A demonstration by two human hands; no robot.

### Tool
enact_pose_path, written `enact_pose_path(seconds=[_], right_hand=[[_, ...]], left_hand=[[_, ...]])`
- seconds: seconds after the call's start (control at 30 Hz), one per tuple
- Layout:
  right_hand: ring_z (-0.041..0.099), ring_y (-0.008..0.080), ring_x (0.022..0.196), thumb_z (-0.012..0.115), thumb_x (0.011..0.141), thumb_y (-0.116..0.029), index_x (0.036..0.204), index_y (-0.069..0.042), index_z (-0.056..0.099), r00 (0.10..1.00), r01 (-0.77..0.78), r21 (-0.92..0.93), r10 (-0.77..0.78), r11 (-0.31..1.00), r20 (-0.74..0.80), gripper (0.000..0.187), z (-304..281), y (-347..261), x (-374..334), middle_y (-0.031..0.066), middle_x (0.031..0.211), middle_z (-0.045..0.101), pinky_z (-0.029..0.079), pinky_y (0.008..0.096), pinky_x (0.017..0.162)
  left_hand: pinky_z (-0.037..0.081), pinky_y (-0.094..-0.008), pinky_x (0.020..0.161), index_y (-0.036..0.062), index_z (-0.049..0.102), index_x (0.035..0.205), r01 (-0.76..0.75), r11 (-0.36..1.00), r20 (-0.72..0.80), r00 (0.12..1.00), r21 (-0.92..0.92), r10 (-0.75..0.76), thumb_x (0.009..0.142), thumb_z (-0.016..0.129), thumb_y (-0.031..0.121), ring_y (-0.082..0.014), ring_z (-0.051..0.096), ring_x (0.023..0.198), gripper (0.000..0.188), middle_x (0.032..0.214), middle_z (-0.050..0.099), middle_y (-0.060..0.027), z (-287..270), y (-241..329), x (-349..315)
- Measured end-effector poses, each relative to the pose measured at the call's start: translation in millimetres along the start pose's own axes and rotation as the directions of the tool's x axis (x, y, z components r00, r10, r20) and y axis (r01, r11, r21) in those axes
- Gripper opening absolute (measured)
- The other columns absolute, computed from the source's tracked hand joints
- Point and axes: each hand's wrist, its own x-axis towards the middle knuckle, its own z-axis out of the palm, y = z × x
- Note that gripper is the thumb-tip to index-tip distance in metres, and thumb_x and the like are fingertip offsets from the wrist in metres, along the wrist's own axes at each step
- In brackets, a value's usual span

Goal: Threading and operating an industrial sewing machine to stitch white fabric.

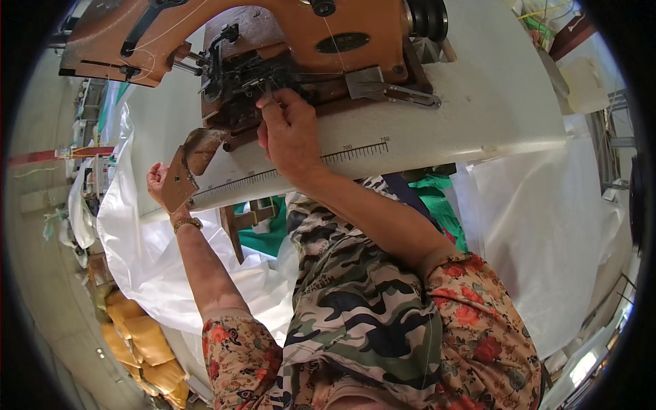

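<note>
A brown industrial sewing machine [294,34] stands on the pale table, its dark looper mechanism [253,75] exposed below the arm. My right hand [290,133] reaches into the front of that mechanism, thumb and fingers pinched round a thin silvery metal piece [267,89] whose kind I cannot make out. White thread [333,44] runs down the machine's body. My left hand [157,180] is beyond a brown metal plate [183,174] that sticks out over the table edge. Its fingers are curled closed; the plate covers part of the hand, and what it holds, if anything, is hidden.
A printed ruler scale [321,158] runs along the table's front edge. A hinged metal bracket [393,92] sits right of the mechanism. White sheeting [130,253] hangs at the left, with more white sheeting [526,232] at the right. Orange-yellow bundles [147,342] lie lower left.
</note>
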Motion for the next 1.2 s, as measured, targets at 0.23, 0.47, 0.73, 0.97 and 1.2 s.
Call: enact_pose_path(seconds=[0.23,0.47,0.73,0.97,1.2], right_hand=[[0.043,0.0077,0.040,0.047,0.090,-0.018,0.085,-0.002,0.053,0.998,0.006,-0.014,-0.006,1.000,-0.059,0.017,5,6,2,0.0018,0.052,0.048,0.031,0.0236,0.034],[0.055,0.0187,0.043,0.046,0.089,-0.016,0.075,0.004,0.048,0.997,0.012,-0.048,-0.015,0.999,-0.071,0.024,8,2,1,0.0114,0.055,0.051,0.042,0.0327,0.041],[0.044,0.0084,0.040,0.048,0.088,-0.017,0.085,-0.001,0.053,0.998,0.013,-0.012,-0.014,1.000,-0.065,0.018,14,11,4,0.0022,0.052,0.047,0.033,0.0240,0.033],[0.044,0.0077,0.040,0.049,0.089,-0.018,0.085,-0.001,0.053,0.998,-0.001,0.016,0.002,1.000,-0.062,0.017,16,10,3,0.0013,0.051,0.047,0.033,0.0238,0.033],[0.043,0.0070,0.039,0.050,0.089,-0.019,0.084,-0.002,0.052,0.997,0.011,0.027,-0.008,1.000,-0.080,0.017,15,9,3,0.0007,0.050,0.047,0.031,0.0227,0.032]], left_hand=[[0.045,-0.0204,0.058,-0.0017,0.057,0.096,-0.028,0.999,-0.021,0.999,-0.020,0.027,0.086,0.060,0.013,-0.0081,0.053,0.066,0.018,0.076,0.059,-0.0020,-3,-10,6],[0.044,-0.0202,0.057,-0.0011,0.058,0.095,-0.014,0.997,-0.024,1.000,-0.072,0.013,0.085,0.061,0.014,-0.0075,0.052,0.065,0.019,0.075,0.059,-0.0008,-4,-24,12],[0.043,-0.0194,0.056,-0.0017,0.058,0.096,-0.030,0.997,-0.005,1.000,-0.066,0.029,0.085,0.061,0.015,-0.0070,0.051,0.065,0.020,0.075,0.059,-0.0010,-3,-20,9],[0.044,-0.0198,0.056,-0.0014,0.056,0.097,0.022,0.997,0.025,0.999,-0.069,-0.021,0.086,0.060,0.013,-0.0078,0.052,0.064,0.019,0.075,0.059,-0.0022,-4,0,1],[0.044,-0.0199,0.057,-0.0014,0.055,0.099,0.027,0.992,0.023,0.999,-0.126,-0.024,0.087,0.058,0.012,-0.0080,0.052,0.064,0.018,0.074,0.059,-0.0020,-3,2,0]])
